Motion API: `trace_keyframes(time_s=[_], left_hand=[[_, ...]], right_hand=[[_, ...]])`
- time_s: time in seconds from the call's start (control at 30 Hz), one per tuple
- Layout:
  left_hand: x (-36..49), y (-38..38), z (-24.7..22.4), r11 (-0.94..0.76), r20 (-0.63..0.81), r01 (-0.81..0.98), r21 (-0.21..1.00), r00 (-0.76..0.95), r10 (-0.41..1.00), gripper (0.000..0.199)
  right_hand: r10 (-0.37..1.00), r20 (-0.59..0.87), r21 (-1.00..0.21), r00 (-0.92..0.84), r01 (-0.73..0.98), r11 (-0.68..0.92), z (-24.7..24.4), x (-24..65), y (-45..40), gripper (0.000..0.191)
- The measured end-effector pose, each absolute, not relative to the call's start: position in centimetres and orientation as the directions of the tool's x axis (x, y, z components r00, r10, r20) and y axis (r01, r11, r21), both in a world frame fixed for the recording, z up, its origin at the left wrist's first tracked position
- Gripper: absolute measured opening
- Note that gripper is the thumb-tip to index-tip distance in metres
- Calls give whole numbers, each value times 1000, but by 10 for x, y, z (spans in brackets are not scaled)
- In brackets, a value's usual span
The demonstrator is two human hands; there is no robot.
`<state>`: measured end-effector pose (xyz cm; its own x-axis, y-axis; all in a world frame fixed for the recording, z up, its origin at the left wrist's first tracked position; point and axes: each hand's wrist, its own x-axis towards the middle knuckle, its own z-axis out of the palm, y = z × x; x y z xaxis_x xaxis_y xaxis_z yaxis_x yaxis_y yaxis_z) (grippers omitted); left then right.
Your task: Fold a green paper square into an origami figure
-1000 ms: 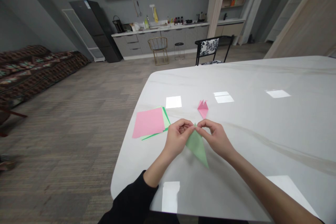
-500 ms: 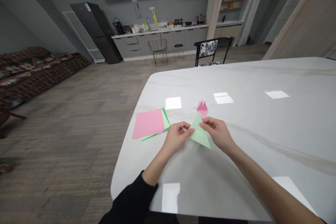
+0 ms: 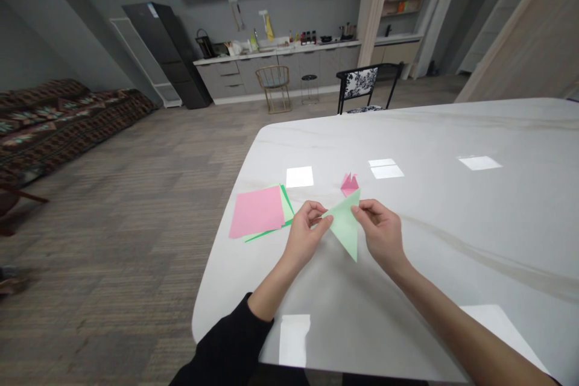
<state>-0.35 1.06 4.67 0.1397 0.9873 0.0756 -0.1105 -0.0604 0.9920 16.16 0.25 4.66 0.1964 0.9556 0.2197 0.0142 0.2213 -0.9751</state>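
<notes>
A light green sheet of paper point(image 3: 346, 226), folded into a triangle, is held up above the table between my two hands. My left hand point(image 3: 310, 229) pinches its left corner between thumb and fingers. On the opposite side, my right hand point(image 3: 380, 229) grips the right edge with the thumb in front and the fingers behind. One point of the triangle hangs downward. Just beyond the green paper stands a small pink origami figure point(image 3: 349, 183) with pointed tips; its lower part is hidden by the paper.
Left of my hands lies a stack of square paper, a pink sheet point(image 3: 257, 211) over green sheets point(image 3: 287, 208). The glossy white table point(image 3: 429, 193) reflects ceiling lights. Past its far edge stand a black chair point(image 3: 360, 83), a gold chair point(image 3: 274, 81) and a kitchen counter point(image 3: 253, 66).
The green triangle has turned, so its lower point now hangs more steeply and its upper point leans right. My right hand has shifted slightly right; both hands keep hold of the paper.
</notes>
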Motion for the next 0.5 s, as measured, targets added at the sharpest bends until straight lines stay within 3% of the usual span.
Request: trace_keyframes(time_s=[0.1,0.27,0.4,0.5], left_hand=[[0,7,49,-5,41,-216,976,161,986,36],[2,5,51,-24,45,-223,974,87,995,33],[-1,7,51,-65,58,-235,970,-37,998,28],[-5,9,52,-107,86,-295,950,-83,993,24]], right_hand=[[935,221,-973,276,0,230,48,159,0,22],[907,266,-958,325,-16,287,51,152,-4,17],[908,307,-944,284,-31,328,50,148,-9,19],[948,236,-965,215,-67,255,47,147,-11,22]])
